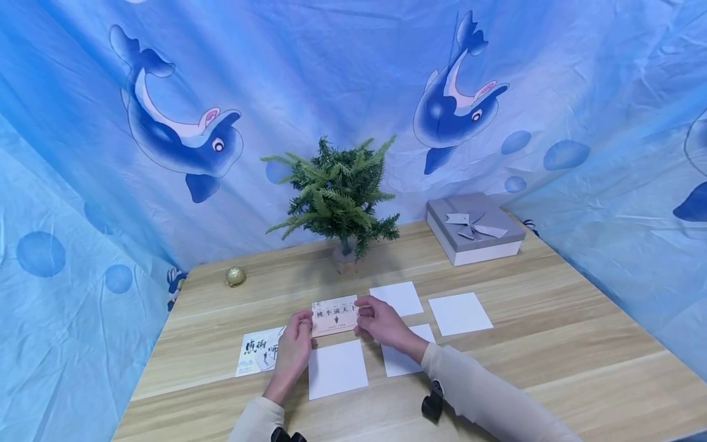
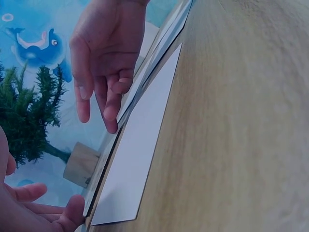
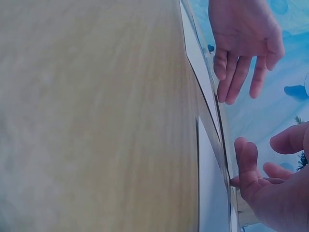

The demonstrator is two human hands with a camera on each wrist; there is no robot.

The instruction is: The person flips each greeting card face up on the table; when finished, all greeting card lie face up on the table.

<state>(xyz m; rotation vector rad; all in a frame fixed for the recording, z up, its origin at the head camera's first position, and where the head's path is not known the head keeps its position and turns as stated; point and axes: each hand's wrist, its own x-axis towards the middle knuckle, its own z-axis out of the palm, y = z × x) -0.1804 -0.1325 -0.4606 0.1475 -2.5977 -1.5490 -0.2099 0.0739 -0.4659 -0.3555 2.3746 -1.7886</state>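
Observation:
A pale printed card with Chinese characters (image 1: 334,315) lies on the table in the middle of the head view. At its left edge is my left hand (image 1: 296,348), with its fingertips right at the card's side. My right hand (image 1: 385,322) is at the opposite edge, thumb and forefinger spread apart. Both wrist views show the fingers loosely extended, not closed round anything; the left wrist view has the right hand (image 2: 113,53) with its fingers hanging down. Just nearer to me lies a blank white card (image 1: 338,369), seen at a flat angle in the left wrist view.
Left of my left hand is a card with black calligraphy (image 1: 258,353), partly covered. More blank cards (image 1: 461,314) lie to the right. Behind stand a small artificial fir tree (image 1: 339,196), a gold ball (image 1: 234,276) and a grey-lidded gift box (image 1: 475,233) with a bow.

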